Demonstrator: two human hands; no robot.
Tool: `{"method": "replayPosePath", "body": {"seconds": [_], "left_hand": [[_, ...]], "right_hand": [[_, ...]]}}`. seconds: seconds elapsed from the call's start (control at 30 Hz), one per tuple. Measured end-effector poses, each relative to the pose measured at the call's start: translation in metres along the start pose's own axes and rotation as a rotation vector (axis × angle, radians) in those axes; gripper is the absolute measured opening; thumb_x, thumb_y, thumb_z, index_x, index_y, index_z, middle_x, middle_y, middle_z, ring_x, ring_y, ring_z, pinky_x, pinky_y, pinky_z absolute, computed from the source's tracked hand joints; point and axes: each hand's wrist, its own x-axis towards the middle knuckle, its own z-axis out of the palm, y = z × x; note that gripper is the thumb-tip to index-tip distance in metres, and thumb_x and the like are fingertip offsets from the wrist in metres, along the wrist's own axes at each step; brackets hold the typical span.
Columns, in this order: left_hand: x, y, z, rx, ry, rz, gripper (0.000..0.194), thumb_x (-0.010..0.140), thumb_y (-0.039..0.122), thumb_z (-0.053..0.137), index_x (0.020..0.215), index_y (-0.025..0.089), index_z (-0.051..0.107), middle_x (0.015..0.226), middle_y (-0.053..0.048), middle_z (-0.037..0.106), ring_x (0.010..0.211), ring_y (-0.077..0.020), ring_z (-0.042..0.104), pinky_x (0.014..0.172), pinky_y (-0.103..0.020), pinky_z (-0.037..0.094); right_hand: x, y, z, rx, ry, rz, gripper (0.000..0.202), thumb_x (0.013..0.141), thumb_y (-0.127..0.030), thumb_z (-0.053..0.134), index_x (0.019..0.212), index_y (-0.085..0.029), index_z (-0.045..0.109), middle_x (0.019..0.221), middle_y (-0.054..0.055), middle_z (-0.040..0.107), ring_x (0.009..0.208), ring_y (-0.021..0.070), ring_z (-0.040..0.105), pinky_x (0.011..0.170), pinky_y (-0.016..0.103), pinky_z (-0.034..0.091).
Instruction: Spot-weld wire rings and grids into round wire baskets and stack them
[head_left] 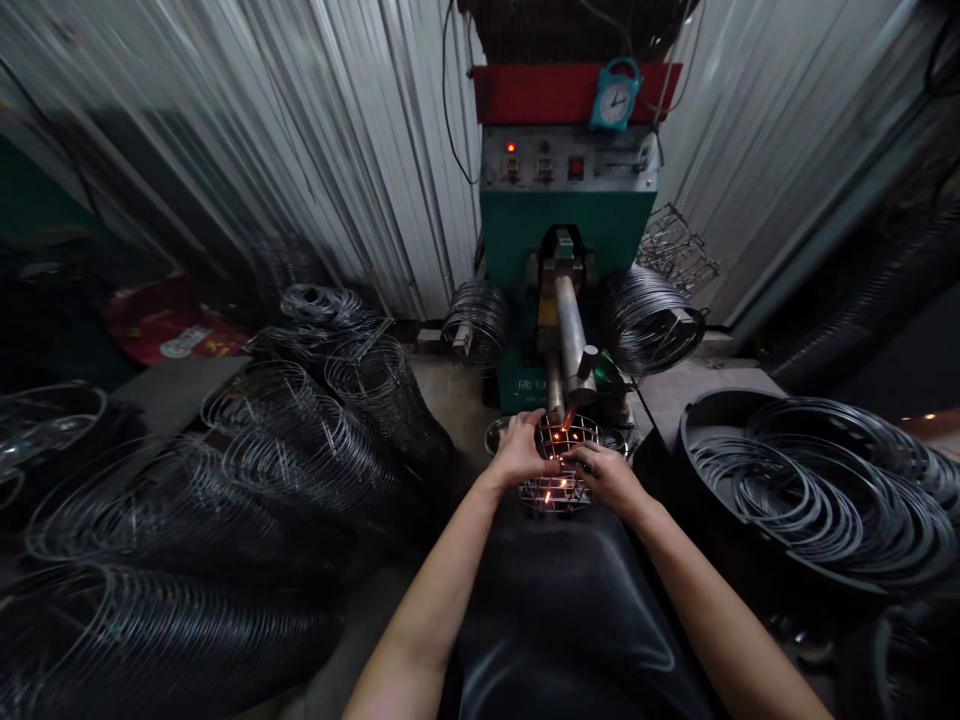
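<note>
Left hand and right hand both clamped on a round wire basket at green spot welder; sparks flying inside.

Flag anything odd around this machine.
Sparks glow on the wire cage near the bare left hand and right hand, which looks risky. The teal clock against the red panel seems oddly homely here.
</note>
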Motion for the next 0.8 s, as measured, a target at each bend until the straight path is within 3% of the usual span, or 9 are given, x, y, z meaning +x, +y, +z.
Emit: {"method": "replayPosePath", "body": {"seconds": [0.27, 0.43, 0.53, 0.7, 0.8], "left_hand": [[0.017, 0.001, 0.002, 0.063, 0.063, -0.088, 0.091, 0.051, 0.041, 0.072, 0.131, 0.024, 0.032, 0.128, -0.009, 0.040, 0.121, -0.0291, 0.035, 0.098, -0.045, 0.031], [0.024, -0.002, 0.003, 0.019, 0.055, -0.113, 0.093, 0.049, 0.045, 0.073, 0.130, 0.024, 0.033, 0.128, -0.010, 0.042, 0.120, -0.0307, 0.036, 0.098, -0.044, 0.031], [0.025, -0.002, 0.004, 0.033, 0.089, -0.118, 0.095, 0.048, 0.046, 0.074, 0.131, 0.025, 0.032, 0.130, -0.010, 0.040, 0.122, -0.0301, 0.034, 0.098, -0.045, 0.031], [0.039, -0.004, 0.002, 0.040, 0.129, -0.176, 0.093, 0.049, 0.044, 0.074, 0.130, 0.024, 0.034, 0.130, -0.010, 0.041, 0.121, -0.0283, 0.035, 0.098, -0.043, 0.032], [0.047, -0.008, 0.002, 0.008, 0.123, -0.164, 0.092, 0.049, 0.045, 0.073, 0.130, 0.022, 0.036, 0.127, -0.011, 0.043, 0.120, -0.0281, 0.037, 0.098, -0.042, 0.032]], "right_hand": [[0.008, 0.005, 0.010, -0.090, 0.118, 0.139, 0.027, 0.081, -0.013, 0.049, 0.099, -0.024, 0.066, 0.097, 0.005, 0.066, 0.085, 0.0196, 0.063, 0.073, 0.029, 0.050], [0.002, 0.002, 0.014, 0.072, 0.349, 0.208, 0.025, 0.080, -0.025, 0.054, 0.103, -0.023, 0.064, 0.105, 0.007, 0.062, 0.093, 0.0201, 0.060, 0.081, 0.031, 0.048], [-0.026, 0.004, 0.025, 0.294, 0.433, 0.364, 0.036, 0.080, -0.037, 0.052, 0.111, -0.018, 0.058, 0.104, 0.010, 0.063, 0.096, 0.0215, 0.059, 0.085, 0.035, 0.046], [-0.098, 0.019, 0.062, 0.470, 0.372, 0.619, 0.042, 0.078, -0.048, 0.045, 0.100, -0.016, 0.062, 0.102, 0.012, 0.065, 0.098, 0.0255, 0.058, 0.086, 0.038, 0.045], [-0.135, 0.024, 0.079, 0.496, 0.340, 0.697, 0.044, 0.076, -0.051, 0.047, 0.100, -0.017, 0.063, 0.089, 0.010, 0.066, 0.085, 0.0233, 0.061, 0.076, 0.033, 0.049]]}}
